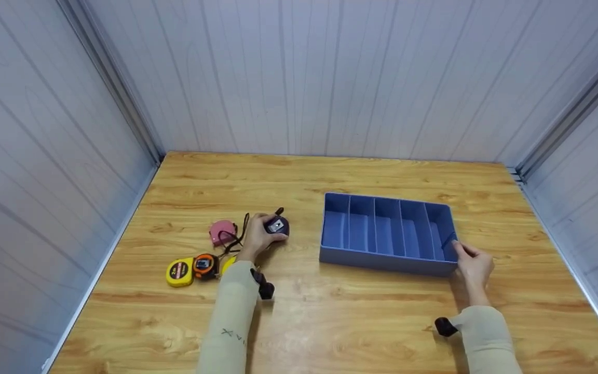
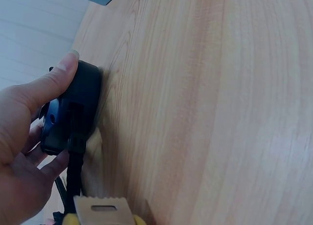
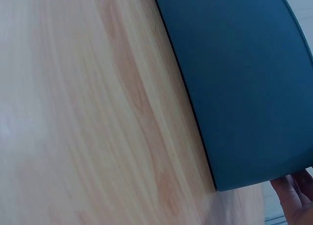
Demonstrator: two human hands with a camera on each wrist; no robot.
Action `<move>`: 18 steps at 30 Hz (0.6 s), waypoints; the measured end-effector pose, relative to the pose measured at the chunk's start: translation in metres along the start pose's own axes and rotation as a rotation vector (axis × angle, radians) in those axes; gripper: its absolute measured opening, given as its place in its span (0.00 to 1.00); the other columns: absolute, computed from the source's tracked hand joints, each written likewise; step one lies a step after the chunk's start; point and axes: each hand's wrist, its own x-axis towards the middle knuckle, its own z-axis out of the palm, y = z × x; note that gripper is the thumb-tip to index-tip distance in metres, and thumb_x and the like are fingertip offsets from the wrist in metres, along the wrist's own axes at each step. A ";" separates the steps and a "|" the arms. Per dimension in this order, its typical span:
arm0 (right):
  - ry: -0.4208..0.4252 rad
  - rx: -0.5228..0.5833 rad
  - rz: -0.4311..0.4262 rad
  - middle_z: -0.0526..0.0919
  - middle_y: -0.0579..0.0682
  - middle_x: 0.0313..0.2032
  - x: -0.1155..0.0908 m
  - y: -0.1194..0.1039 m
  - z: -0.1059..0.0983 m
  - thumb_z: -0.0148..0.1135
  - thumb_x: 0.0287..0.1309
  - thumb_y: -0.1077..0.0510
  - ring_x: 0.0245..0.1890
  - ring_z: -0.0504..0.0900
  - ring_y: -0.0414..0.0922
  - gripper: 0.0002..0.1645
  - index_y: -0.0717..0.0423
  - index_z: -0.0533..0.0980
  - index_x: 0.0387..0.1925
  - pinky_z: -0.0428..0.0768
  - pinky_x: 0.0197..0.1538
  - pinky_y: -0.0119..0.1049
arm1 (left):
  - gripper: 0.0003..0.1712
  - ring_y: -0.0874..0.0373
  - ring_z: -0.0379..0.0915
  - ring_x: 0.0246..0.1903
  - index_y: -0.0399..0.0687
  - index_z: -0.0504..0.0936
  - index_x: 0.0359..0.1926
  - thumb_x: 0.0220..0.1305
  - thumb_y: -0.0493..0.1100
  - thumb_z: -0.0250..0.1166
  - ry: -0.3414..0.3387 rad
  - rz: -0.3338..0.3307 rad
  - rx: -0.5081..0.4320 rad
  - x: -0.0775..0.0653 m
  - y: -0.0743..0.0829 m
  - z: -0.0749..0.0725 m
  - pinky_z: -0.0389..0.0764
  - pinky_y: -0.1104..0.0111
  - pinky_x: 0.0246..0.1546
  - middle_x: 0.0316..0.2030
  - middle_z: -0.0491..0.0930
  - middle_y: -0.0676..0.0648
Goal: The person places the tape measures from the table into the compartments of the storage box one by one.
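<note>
In the head view my left hand [image 1: 258, 238] grips a dark tape measure [image 1: 277, 225] by its sides, low over the table. The left wrist view has its dark case [image 2: 83, 100] between thumb and fingers, a black wrist strap [image 2: 74, 171] hanging from it. My right hand [image 1: 474, 266] pinches the right end wall of a blue divided box [image 1: 387, 261], thumb and fingers at the rim. Up close, the right wrist view shows the box's long side [image 3: 239, 88] and the right hand's fingers [image 3: 288, 195] at its corner.
Left of my left hand lie a pink tape measure [image 1: 222, 232], a yellow one [image 1: 179, 272] and an orange-and-black one [image 1: 206, 266]. Another yellow one [image 1: 228, 264] is partly hidden behind the left sleeve. Pale panel walls [image 1: 309, 78] border the wooden table [image 1: 299, 322].
</note>
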 end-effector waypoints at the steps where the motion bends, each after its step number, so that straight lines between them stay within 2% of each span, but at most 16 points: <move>1: 0.004 -0.005 -0.013 0.83 0.47 0.34 0.004 0.007 0.004 0.63 0.40 0.35 0.46 0.76 0.47 0.29 0.52 0.82 0.37 0.71 0.48 0.36 | 0.37 0.45 0.64 0.50 0.32 0.74 0.51 0.35 0.37 0.75 0.003 0.008 0.007 0.000 0.000 0.000 0.64 0.60 0.52 0.48 0.70 0.37; 4: 0.007 -0.008 -0.008 0.82 0.49 0.36 0.009 0.015 0.012 0.63 0.39 0.33 0.46 0.76 0.47 0.31 0.51 0.82 0.38 0.71 0.48 0.37 | 0.36 0.45 0.65 0.49 0.33 0.75 0.50 0.35 0.38 0.75 0.005 0.018 0.026 0.000 -0.001 0.000 0.64 0.60 0.52 0.47 0.70 0.37; 6: -0.006 -0.004 0.008 0.82 0.51 0.37 0.003 0.007 0.011 0.63 0.40 0.34 0.46 0.76 0.48 0.30 0.52 0.82 0.38 0.71 0.49 0.38 | 0.36 0.44 0.65 0.49 0.33 0.75 0.50 0.35 0.39 0.75 0.006 0.022 0.036 -0.001 -0.002 0.001 0.64 0.60 0.51 0.47 0.71 0.37; 10: -0.034 0.024 0.043 0.83 0.49 0.35 -0.020 -0.023 0.001 0.65 0.41 0.38 0.47 0.74 0.51 0.25 0.52 0.82 0.37 0.70 0.50 0.40 | 0.36 0.45 0.65 0.49 0.33 0.75 0.50 0.35 0.39 0.75 0.003 0.011 0.026 -0.001 -0.001 0.001 0.64 0.60 0.52 0.47 0.70 0.37; 14: -0.023 0.065 0.025 0.82 0.53 0.35 -0.039 -0.046 -0.005 0.66 0.44 0.46 0.46 0.75 0.52 0.21 0.57 0.82 0.37 0.71 0.49 0.40 | 0.37 0.45 0.65 0.49 0.33 0.75 0.50 0.34 0.38 0.75 0.002 0.010 0.021 0.000 -0.001 0.001 0.64 0.61 0.52 0.47 0.71 0.38; 16: -0.022 0.076 0.020 0.81 0.56 0.37 -0.040 -0.049 -0.003 0.66 0.45 0.48 0.46 0.75 0.53 0.22 0.60 0.81 0.38 0.71 0.49 0.41 | 0.37 0.45 0.65 0.49 0.32 0.74 0.51 0.35 0.38 0.75 0.003 0.013 0.020 0.000 -0.002 0.000 0.64 0.60 0.52 0.47 0.70 0.37; 18: -0.035 0.054 0.017 0.81 0.55 0.38 -0.033 -0.040 0.002 0.65 0.45 0.44 0.46 0.75 0.51 0.24 0.58 0.81 0.39 0.71 0.48 0.40 | 0.37 0.45 0.65 0.49 0.32 0.74 0.51 0.35 0.38 0.75 0.004 0.016 0.018 0.000 -0.002 0.000 0.64 0.60 0.52 0.47 0.70 0.37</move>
